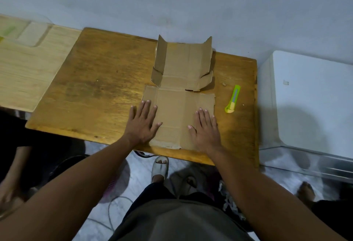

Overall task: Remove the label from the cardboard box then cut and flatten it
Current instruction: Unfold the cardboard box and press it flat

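A grey wall [210, 5] fills the upper part of the frame. Below it, a brown wooden counter [99, 88] spans the middle, its near edge running across the centre of the frame. To the upper left lies a paler wooden board [24, 76], butted against the counter's left side. At the right edge of the frame stands a white box-like unit [315, 103], just beside the counter.

The cardboard box [177, 107] lies cut open on the counter, right of centre. Its near panel lies flat; at the far end, the side flaps stand tilted upward on both sides.

The left hand [143, 124] presses flat, fingers straight and spread, on the near panel's left edge, partly over the bare counter. The right hand [205, 128] presses flat with fingers straight and close together on the panel's right part. Neither hand grasps anything.

A green and yellow utility knife [233, 98] lies on the counter just right of the cardboard, apart from the right hand. In the lower middle of the frame, a sandalled foot [160, 166] shows on the pale floor.
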